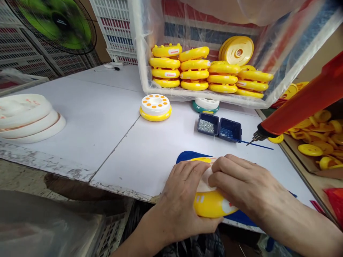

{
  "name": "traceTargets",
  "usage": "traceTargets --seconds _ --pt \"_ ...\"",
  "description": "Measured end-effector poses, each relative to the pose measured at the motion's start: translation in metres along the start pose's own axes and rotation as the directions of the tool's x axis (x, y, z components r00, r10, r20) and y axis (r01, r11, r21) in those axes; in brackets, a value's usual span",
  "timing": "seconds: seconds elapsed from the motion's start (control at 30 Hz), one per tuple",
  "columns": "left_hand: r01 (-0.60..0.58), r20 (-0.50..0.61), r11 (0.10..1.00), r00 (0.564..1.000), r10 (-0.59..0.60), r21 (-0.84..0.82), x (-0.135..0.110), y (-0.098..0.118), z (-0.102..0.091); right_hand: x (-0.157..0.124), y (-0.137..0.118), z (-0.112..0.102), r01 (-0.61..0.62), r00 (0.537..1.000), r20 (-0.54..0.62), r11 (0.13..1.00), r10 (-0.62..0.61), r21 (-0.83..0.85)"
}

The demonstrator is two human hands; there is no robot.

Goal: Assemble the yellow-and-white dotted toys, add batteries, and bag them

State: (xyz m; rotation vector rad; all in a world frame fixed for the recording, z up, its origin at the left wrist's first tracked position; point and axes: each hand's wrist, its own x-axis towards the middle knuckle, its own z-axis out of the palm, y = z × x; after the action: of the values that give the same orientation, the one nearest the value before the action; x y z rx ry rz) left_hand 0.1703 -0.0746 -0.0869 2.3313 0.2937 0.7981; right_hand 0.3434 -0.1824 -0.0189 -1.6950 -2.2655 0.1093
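Note:
A round yellow plastic housing (210, 206) with a white round part (205, 180) on top is held at the table's front edge, over a blue mat (187, 155). My left hand (180, 200) wraps round its left side, thumb low on the yellow wall and fingers over the top. On the right, the bent fingers of my right hand (238, 180) press on the white part; their tips are partly hidden. Beyond my hands is a dark blue two-part box (230, 129) with small metal screws (205, 125) in its left half. A red electric screwdriver (297, 101) hangs at the right, bit pointing down.
A plastic-lined crate (144, 76) holds stacked yellow housings (194, 75). Before it are a white-and-yellow round piece (155, 107) and a white-and-green one (205, 105). White round parts (29, 123) are stacked at left. Loose yellow parts (321, 142) fill a box at right. A green fan (57, 23) stands behind.

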Motion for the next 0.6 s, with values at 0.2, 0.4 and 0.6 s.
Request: traceTargets --seconds 0.2,0.4,0.6 --pt "-0.009 0.028 1.0 1.0 0.009 -0.015 0.0002 0.0002 -0.0003 -0.0048 0.0024 0.0022 -0.043 0.998 -0.047 0.997 0.041 -0.059" --pt "-0.035 0.021 0.999 0.999 0.035 -0.012 0.0016 0.0013 0.0 -0.0026 -0.0014 0.0046 -0.057 0.998 -0.023 0.998 0.057 -0.015" --pt "-0.006 0.005 0.999 1.0 0.006 -0.033 0.001 -0.0003 -0.0008 -0.0023 -0.0004 0.004 0.021 0.999 -0.029 1.0 -0.021 -0.005"
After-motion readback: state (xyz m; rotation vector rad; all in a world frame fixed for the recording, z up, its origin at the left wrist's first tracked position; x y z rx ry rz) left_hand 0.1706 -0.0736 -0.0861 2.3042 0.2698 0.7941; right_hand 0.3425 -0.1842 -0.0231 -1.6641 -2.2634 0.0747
